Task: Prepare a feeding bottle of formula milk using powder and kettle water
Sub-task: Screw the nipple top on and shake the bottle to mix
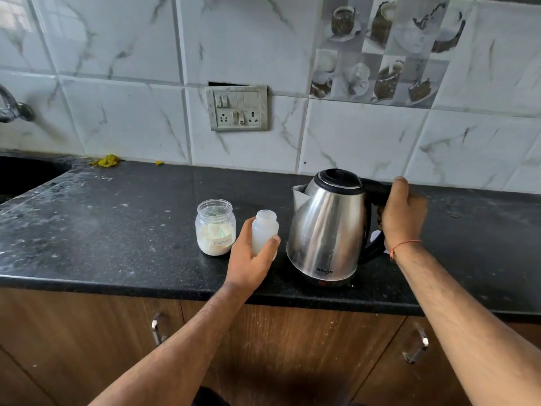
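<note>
A steel kettle (328, 227) with a black lid stands on the black counter (117, 230), tilted slightly towards the left. My right hand (401, 215) grips its black handle. My left hand (248, 259) holds a small translucent feeding bottle (265, 230) with no cap, just left of the kettle's body and below its spout. An open clear jar (215, 227) labelled formula, about half full of white powder, sits left of the bottle.
A black sink (26, 177) is set into the counter at far left, with a tap (11, 106) above it. A switch and socket plate (237, 108) is on the tiled wall. Yellow scraps (106, 161) lie by the wall. Wooden cabinet doors run below the counter.
</note>
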